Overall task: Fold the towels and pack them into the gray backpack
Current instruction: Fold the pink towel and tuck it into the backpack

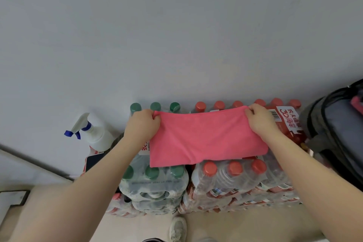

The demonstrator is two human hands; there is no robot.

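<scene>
Pink towel (206, 139) (hand-held) stretches left to right.

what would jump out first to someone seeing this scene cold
The pink towel at centre, stretched between the left hand and right hand, each pinching a far corner. It lies over shrink-wrapped water bottle packs against the wall, with the gray backpack open at the right edge.

Pink towel (206, 139), plain, no pattern. Green caps (152, 172) on the left bottles, red caps (234, 168) on the right ones, with red-and-white labels (285, 120). Far left, a white sprayer (94, 133) with blue trigger. Right, the backpack (337, 129) is gray and black, something pink showing inside. Pale gray wall (176, 35). Near, a white shoe (177, 229).
</scene>
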